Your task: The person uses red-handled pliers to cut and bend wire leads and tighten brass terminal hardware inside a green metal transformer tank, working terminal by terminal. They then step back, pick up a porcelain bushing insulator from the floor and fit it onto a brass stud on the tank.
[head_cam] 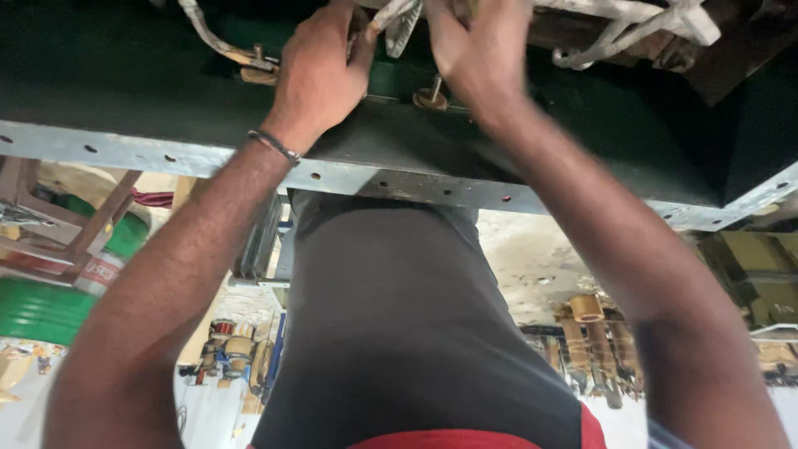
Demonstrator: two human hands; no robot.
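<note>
Workshop clutter lies below a dark green tank with a drilled grey flange (166, 158). At its top edge, cloth-wrapped leads (399, 21) look stiff yet frayable; grip the wrapping. Left hand (320, 79) and right hand (474, 50) clamp their fingers on them.

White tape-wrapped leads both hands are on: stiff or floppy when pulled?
The white wrapped leads probably bend stiffly: they hold smooth curves rather than drooping. Fabric-like wrap likely gives the left hand and right hand good friction. Likely tethered at the ends.
</note>
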